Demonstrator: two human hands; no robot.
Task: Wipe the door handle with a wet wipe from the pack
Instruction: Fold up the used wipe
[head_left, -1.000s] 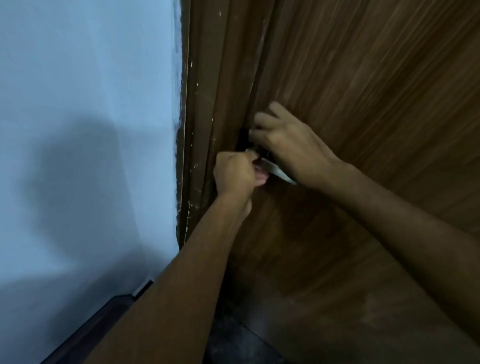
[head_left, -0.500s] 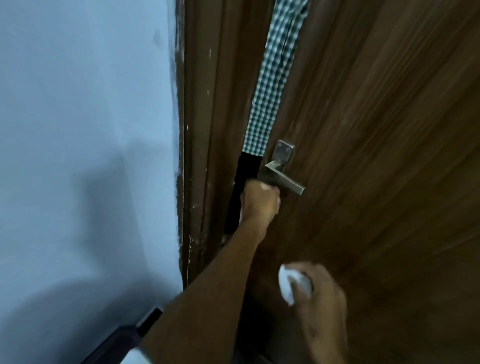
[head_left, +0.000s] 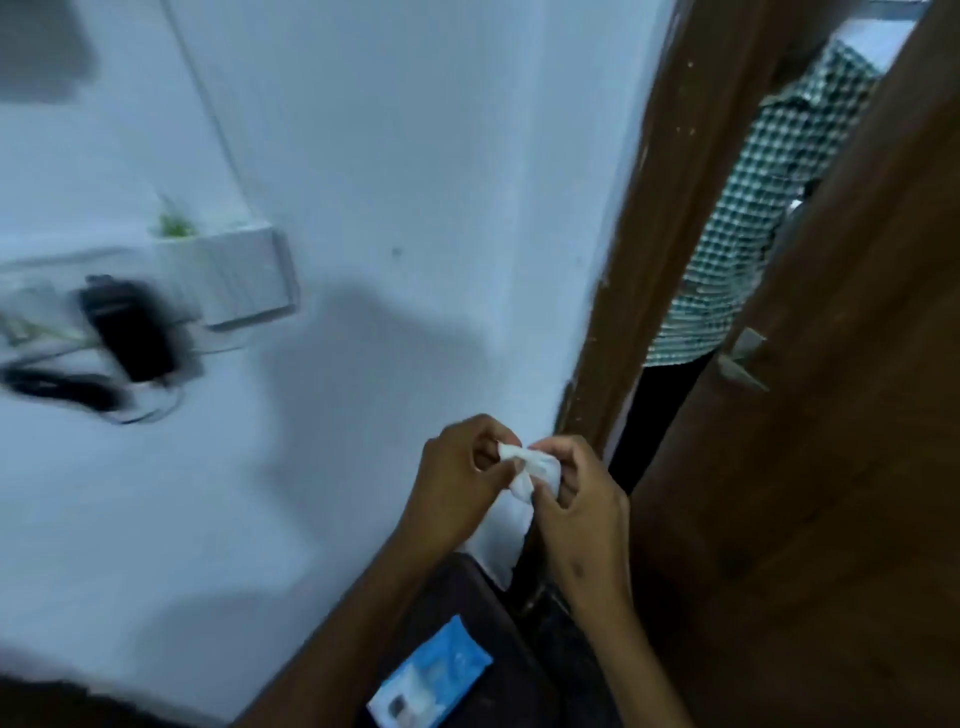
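A crumpled white wet wipe (head_left: 532, 470) is pinched between my left hand (head_left: 457, 486) and my right hand (head_left: 576, 499), low in front of the white wall. The metal door handle (head_left: 743, 358) sticks out of the brown wooden door (head_left: 831, 467) up to the right, well apart from both hands. The blue wet wipe pack (head_left: 431, 680) lies on a dark surface below my left forearm.
The door stands ajar; a person in a checked shirt (head_left: 769, 218) stands in the gap beside the brown door frame (head_left: 654, 234). On the wall at left are a white box (head_left: 234, 275) and a black plug with cables (head_left: 130, 332).
My left hand has left the door edge and my right hand has come up; both now hold the wipe together. The door has opened wider and the view has swung left.
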